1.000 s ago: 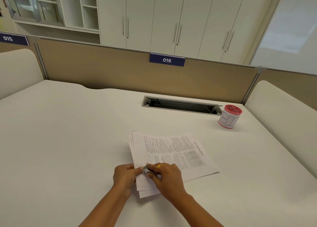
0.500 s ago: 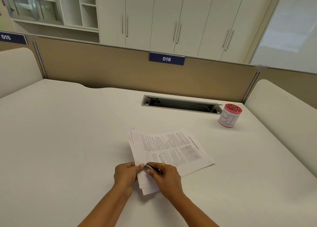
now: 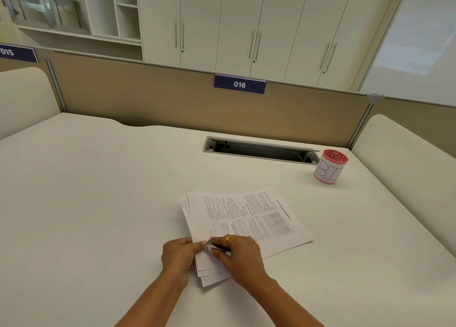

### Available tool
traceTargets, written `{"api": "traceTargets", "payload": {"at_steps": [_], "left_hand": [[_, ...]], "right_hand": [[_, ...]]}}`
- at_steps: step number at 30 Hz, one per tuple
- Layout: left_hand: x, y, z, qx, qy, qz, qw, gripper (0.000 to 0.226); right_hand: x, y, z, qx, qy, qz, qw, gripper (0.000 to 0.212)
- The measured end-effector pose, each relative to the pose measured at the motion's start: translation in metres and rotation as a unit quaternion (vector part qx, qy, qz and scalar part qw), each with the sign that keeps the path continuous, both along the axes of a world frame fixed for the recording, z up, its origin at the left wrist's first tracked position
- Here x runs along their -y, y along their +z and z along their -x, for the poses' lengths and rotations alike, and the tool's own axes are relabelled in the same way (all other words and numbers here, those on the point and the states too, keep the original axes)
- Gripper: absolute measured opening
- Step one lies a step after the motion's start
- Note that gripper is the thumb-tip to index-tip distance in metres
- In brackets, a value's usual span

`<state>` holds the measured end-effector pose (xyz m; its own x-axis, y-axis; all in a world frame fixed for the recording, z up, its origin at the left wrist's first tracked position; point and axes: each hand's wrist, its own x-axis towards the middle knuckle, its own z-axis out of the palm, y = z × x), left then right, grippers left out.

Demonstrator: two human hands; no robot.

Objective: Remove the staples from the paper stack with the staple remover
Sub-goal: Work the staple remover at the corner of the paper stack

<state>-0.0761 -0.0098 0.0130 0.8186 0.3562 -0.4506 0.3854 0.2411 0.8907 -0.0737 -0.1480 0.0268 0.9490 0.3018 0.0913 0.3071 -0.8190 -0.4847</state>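
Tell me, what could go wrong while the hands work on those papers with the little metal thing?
1. The left hand pinches the corner right beside the tip of the small silver metal staple remover held by the right hand, so a slip might nip a finger.
2. The fanned stack of white printed paper lies loose, so a hard pull could tear the corner or drag sheets askew.
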Motion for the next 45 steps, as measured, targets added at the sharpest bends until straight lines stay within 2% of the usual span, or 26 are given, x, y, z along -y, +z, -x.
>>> {"api": "traceTargets", "payload": {"at_steps": [3,11,22,36,45], "left_hand": [[-0.002,-0.003,-0.001,-0.018,0.006,0.001,1.0,0.015],[-0.007,-0.002,-0.008,-0.067,-0.012,0.045,0.997,0.01],[-0.005,-0.005,-0.009,-0.071,0.005,0.041,0.997,0.012],[-0.011,-0.004,-0.007,-0.067,-0.021,0.102,0.992,0.014],[-0.012,0.001,-0.004,-0.065,-0.042,0.116,0.99,0.012]], "right_hand": [[-0.001,0.0,-0.001,0.016,0.03,0.037,0.999,0.034],[-0.001,-0.003,-0.001,0.024,0.046,0.033,0.998,0.035],[-0.002,0.0,-0.005,0.051,0.071,0.077,0.993,0.034],[-0.007,-0.003,0.001,0.047,0.044,0.046,0.997,0.034],[-0.007,-0.008,0.0,0.014,0.002,-0.015,1.0,0.032]]}}
